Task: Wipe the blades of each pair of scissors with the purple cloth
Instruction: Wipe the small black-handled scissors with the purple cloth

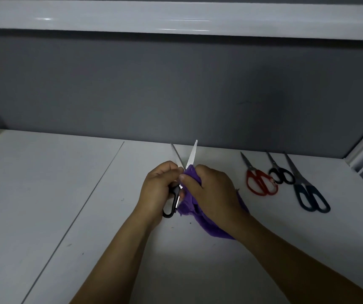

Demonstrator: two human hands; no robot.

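Status: wiping in progress on one pair; four pairs in view in total.

Pair in hand: black-handled scissors (pixel 192 153), held above the white table (pixel 110 216), blades spread in a V and pointing away from the person toward the grey wall (pixel 176 84).

Left hand (pixel 157 185): fingers curl round the handle end of these scissors. One black loop shows below the palm; the other is hidden.

Right hand (pixel 213 189): fingers and thumb close on the purple cloth (pixel 198 218) and bunch it against the base of the right-hand blade, just by the pivot. The rest of the cloth hangs below the hand, under the wrist. Whether it reaches the table I cannot tell.

Both blades show bare and bright above the cloth, so I judge this stroke to be at its start, with the length of the blade to go. The left-hand blade carries no cloth.

To the right of the scissors in hand, well apart, three pairs lie closed on the table in a row, tips toward the wall: red scissors (pixel 251 168) nearest, then small black scissors (pixel 273 164), then large dark blue scissors (pixel 298 174) farthest.

Nothing visible shows whether those three are wiped or waiting. Blade condition is too small to read.

Judgement: at least one pair unfinished, up to three more left.
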